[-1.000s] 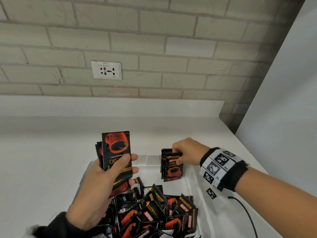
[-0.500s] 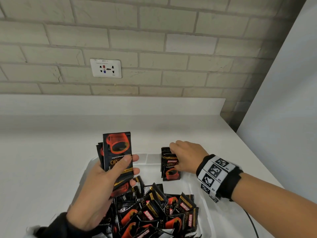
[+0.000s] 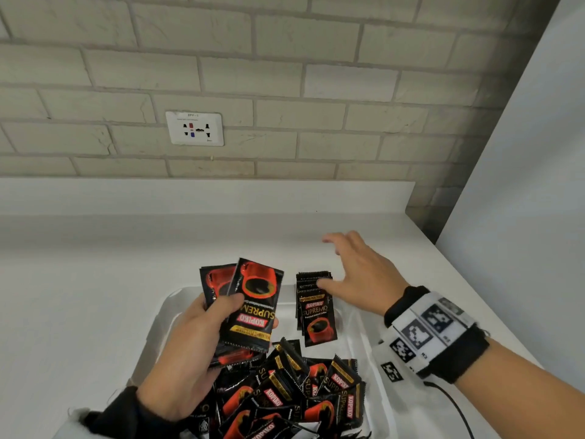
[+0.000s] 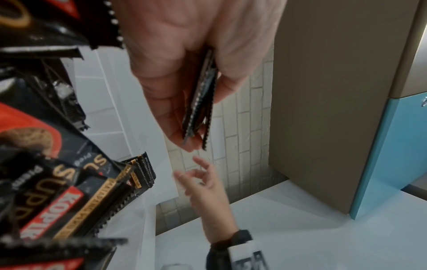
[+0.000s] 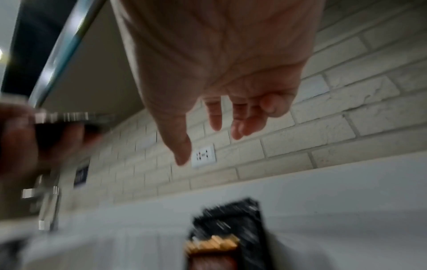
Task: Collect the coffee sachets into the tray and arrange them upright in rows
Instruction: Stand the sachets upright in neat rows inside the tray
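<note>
A white tray [image 3: 164, 315] on the counter holds a loose heap of black and red coffee sachets [image 3: 294, 394] at its near end. A short row of sachets [image 3: 315, 307] stands upright at the tray's far right corner. My left hand [image 3: 190, 350] grips a small fan of sachets [image 3: 253, 308] above the tray's left side; the left wrist view shows their edges [image 4: 199, 102] pinched between thumb and fingers. My right hand [image 3: 357, 274] hovers just right of and above the upright row, fingers spread and holding nothing; the right wrist view shows the same hand [image 5: 219, 113] empty above the row [image 5: 228, 232].
A brick wall with a white socket [image 3: 194, 128] stands behind the white counter [image 3: 79, 296]. A pale panel [image 3: 522, 185] closes the right side. A black cable [image 3: 452, 407] runs from my right wrist band beside the tray.
My right hand has let go of the upright row and lifted away to the right with fingers spread. My left hand's sachets have tilted and fanned slightly.
</note>
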Tool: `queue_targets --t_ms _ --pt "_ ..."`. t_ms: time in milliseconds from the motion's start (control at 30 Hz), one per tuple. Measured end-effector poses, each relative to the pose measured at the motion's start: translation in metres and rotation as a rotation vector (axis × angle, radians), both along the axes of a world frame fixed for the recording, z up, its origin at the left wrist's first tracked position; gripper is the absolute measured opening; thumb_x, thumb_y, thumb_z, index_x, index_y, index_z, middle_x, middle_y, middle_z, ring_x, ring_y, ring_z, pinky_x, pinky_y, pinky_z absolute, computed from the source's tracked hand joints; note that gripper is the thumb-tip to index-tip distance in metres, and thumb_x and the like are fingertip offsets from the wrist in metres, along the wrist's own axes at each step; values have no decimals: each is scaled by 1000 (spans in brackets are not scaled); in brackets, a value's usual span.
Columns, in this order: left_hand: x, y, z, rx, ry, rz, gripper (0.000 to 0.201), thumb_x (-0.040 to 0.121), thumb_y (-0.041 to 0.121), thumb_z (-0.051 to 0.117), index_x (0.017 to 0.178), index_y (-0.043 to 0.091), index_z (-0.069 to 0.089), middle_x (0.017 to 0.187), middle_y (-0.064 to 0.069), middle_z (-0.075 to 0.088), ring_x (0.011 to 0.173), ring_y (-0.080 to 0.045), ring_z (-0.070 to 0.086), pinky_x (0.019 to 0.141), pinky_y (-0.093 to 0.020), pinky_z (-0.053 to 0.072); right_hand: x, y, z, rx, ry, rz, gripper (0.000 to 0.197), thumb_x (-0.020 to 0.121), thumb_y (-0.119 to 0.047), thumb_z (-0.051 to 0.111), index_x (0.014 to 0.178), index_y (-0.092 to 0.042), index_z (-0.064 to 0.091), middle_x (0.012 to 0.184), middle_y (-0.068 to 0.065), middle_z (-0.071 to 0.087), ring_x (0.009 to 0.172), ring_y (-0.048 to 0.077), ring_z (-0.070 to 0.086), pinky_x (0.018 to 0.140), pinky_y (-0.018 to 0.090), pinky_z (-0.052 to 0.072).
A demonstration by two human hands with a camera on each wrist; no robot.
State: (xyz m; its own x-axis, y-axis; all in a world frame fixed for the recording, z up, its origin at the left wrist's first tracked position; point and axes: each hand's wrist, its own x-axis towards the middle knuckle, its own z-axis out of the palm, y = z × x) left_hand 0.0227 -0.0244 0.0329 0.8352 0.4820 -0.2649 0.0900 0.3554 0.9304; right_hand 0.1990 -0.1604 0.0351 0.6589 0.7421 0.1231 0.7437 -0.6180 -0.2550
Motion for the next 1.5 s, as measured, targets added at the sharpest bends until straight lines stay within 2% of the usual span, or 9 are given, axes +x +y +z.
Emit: queue_targets --t_ms 100,233,400,533,800,1000,1200,1367,1500 --pt "6 -3 -10 33 -35 33 11 87 11 55 95 12 61 70 -6 73 58 -16 69 59 -31 46 -13 4 25 317 364 82 40 85 -41 58 121 -26 50 98 -12 52 74 -2 47 71 14 38" --pt "11 -11 -7 83 -72 -61 32 71 16 63 102 11 62 84 -9 74 70 -20 71 64 -31 49 -26 10 36 341 676 224 27 80 -28 68 104 -33 57 89 -10 63 73 3 58 77 20 47" --pt "8 -12 -7 98 -111 -21 37 66 22 63 100 7 62 85 -11 74 78 -28 70 67 -35 54 -23 8 40 361 743 180 18 78 -10 70 85 -25 63 74 -6 61 55 -7 55 49 6 38" --pt "3 -8 -2 37 -160 37 34 65 20 63 96 5 60 83 -10 74 68 -24 71 56 -34 58 -15 -1 46 552 806 51 14 80 -2 65 79 -14 58 64 -3 63 49 0 56 42 14 41" --pt "12 -21 6 48 -218 89 29 63 16 68 90 7 66 81 -9 74 66 -19 71 59 -33 58 -57 2 30 1018 1484 -66 36 75 14 57 92 -11 39 103 24 60 65 27 68 55 29 57" --pt "15 -22 9 177 -230 149 16 74 0 67 88 7 67 75 -5 74 67 -19 70 56 -25 56 -87 1 8 725 1100 -76 36 74 -6 72 102 -16 52 77 -2 65 61 8 58 55 22 45" --pt "16 -19 4 273 -205 97 23 73 2 70 92 14 65 80 4 74 74 -11 70 62 -19 49 -80 -13 19 701 754 -111 55 58 -48 70 106 -37 46 102 -12 60 81 -3 59 68 14 49" --pt "16 -20 0 309 -167 43 26 74 0 71 92 17 63 78 8 73 69 -5 69 53 -10 49 -59 -21 54 454 360 90 38 74 -34 70 103 -50 50 97 -24 59 86 0 51 70 15 40" --pt "16 -20 -2 334 -152 37 21 75 2 71 91 13 64 75 6 74 66 -8 69 52 -13 50 -44 -14 69 134 275 203 20 84 -22 65 102 -31 66 82 -22 57 69 2 50 68 16 41"
